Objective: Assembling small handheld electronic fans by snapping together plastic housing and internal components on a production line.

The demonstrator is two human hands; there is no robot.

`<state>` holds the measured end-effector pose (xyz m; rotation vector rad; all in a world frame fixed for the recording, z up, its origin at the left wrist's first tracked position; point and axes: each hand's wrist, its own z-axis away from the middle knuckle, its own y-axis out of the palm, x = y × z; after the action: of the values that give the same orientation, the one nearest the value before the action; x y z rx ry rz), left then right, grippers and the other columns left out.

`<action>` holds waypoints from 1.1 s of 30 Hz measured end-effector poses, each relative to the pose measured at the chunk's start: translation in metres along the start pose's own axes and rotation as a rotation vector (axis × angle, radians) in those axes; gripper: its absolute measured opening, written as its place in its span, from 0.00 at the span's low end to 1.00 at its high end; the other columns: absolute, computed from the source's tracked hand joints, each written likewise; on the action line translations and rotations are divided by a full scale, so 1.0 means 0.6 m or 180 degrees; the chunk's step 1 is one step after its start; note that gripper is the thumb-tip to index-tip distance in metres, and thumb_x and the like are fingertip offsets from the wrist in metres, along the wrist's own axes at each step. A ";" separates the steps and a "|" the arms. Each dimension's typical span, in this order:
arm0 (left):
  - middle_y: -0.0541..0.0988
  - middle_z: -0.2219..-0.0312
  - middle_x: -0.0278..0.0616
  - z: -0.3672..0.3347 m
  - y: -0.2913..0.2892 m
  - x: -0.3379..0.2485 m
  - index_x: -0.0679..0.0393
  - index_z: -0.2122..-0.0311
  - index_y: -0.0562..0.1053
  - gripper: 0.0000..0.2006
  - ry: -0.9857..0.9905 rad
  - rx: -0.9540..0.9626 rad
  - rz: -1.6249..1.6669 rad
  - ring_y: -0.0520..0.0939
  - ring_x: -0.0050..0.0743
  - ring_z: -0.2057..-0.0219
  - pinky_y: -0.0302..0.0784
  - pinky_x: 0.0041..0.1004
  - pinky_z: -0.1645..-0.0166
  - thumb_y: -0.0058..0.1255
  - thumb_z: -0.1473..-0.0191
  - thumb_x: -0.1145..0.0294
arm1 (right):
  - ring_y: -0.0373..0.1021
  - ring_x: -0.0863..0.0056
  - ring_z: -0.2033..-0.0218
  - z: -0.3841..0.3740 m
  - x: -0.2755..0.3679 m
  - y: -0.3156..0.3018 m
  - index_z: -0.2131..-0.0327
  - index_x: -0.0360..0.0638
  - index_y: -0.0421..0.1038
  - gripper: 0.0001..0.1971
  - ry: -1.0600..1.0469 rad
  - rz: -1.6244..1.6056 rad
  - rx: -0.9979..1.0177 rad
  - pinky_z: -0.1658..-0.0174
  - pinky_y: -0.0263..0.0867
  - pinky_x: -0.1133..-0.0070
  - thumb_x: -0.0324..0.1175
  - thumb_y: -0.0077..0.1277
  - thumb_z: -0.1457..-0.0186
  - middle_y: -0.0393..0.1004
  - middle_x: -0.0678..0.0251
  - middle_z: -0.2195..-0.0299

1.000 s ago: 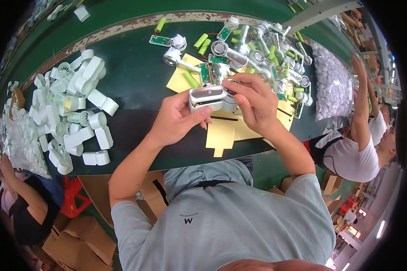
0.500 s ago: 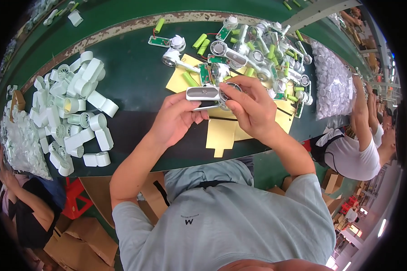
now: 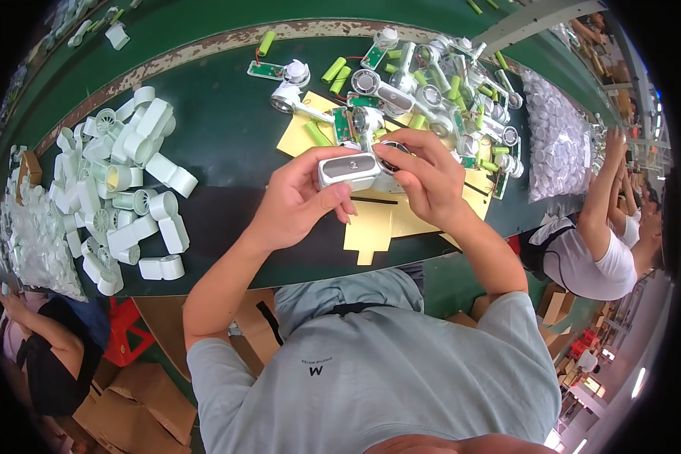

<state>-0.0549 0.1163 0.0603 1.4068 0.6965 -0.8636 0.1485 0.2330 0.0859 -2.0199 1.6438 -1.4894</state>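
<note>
Fan (image 3: 348,164), dial centre, above the counter (image 3: 219,117): my left fingers (image 3: 330,199) pinch its body, my right fingers (image 3: 415,163) its round end; it looks closed, so I judge this unit nearly done, with open fans (image 3: 431,94) between one and two o'clock and bare shells (image 3: 123,198) at nine still apart.

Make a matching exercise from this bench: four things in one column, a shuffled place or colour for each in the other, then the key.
1. Nearest fan unit
2. Pale casings
3. Short cylinders
4. Stool

A. bright yellow-green
B. red
C. held by the left hand and right hand
D. heaped on the table's left side

Pairs: 1-C, 2-D, 3-A, 4-B
</note>
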 end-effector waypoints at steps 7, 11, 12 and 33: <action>0.78 0.65 0.41 -0.003 -0.004 0.012 0.67 0.47 0.70 0.16 0.0322 -0.0126 -0.0212 0.82 0.24 0.71 0.79 0.23 0.68 0.52 0.39 0.73 | 0.75 0.66 0.63 -0.002 -0.001 0.005 0.52 0.42 0.76 0.17 0.0126 -0.0062 0.0184 0.63 0.75 0.78 0.27 0.58 0.46 0.70 0.58 0.54; 0.77 0.54 0.46 -0.012 -0.007 0.014 0.66 0.49 0.72 0.16 0.0602 -0.0223 -0.0553 0.80 0.28 0.58 0.78 0.27 0.56 0.55 0.43 0.79 | 0.73 0.64 0.57 -0.020 0.011 -0.003 0.50 0.39 0.72 0.17 0.0796 -0.1002 0.0153 0.53 0.71 0.73 0.28 0.55 0.43 0.69 0.58 0.52; 0.75 0.50 0.48 -0.015 -0.003 0.015 0.66 0.50 0.73 0.17 0.1073 -0.0191 -0.1021 0.79 0.30 0.53 0.77 0.28 0.51 0.55 0.45 0.81 | 0.73 0.64 0.56 -0.021 0.018 0.011 0.49 0.39 0.70 0.16 0.1239 -0.1749 -0.0222 0.50 0.69 0.72 0.30 0.53 0.41 0.69 0.59 0.52; 0.82 0.67 0.41 0.001 0.014 0.025 0.65 0.51 0.73 0.28 0.1453 -0.0448 -0.1666 0.81 0.19 0.71 0.76 0.21 0.69 0.70 0.57 0.67 | 0.68 0.68 0.82 -0.048 0.037 0.046 0.73 0.37 0.76 0.08 0.0029 0.0209 -0.0598 0.79 0.64 0.76 0.24 0.46 0.43 0.72 0.62 0.78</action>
<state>-0.0398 0.1140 0.0520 1.3224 1.4922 -0.8727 0.1069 0.2171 0.0957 -2.0299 1.8990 -1.3709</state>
